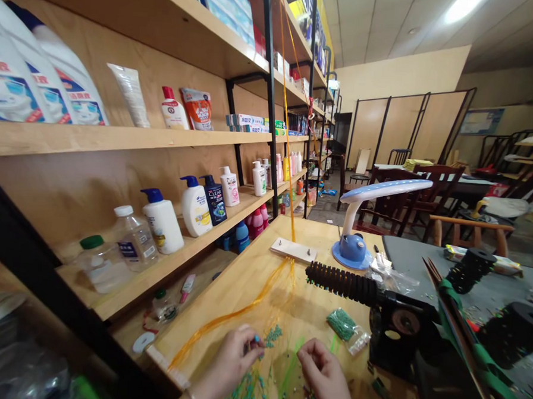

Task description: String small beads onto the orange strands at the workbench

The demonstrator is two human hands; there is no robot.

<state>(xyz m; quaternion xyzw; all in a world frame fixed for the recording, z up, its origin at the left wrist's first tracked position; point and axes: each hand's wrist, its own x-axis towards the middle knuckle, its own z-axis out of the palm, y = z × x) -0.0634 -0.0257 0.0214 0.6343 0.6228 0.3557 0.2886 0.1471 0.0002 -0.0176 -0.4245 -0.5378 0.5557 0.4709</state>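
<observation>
My left hand [233,360] is at the near edge of a wooden table [254,270], its fingertips pinched together on a small teal bead. My right hand [324,372] lies a little to the right, fingers curled in a pinch; what it holds is too small to make out. Loose teal beads [274,334] are scattered between and below the hands. Orange strands [238,311] run from beside my left hand across the table and up to the high shelf. A small bag of green beads [343,324] lies just beyond my right hand.
A wooden shelf unit [118,135] with shampoo and detergent bottles fills the left. On the table stand a small wooden block with pegs [293,250], a blue-and-white desk lamp [358,228] and a black machine with a ribbed arm [377,300]. Chairs and tables stand behind.
</observation>
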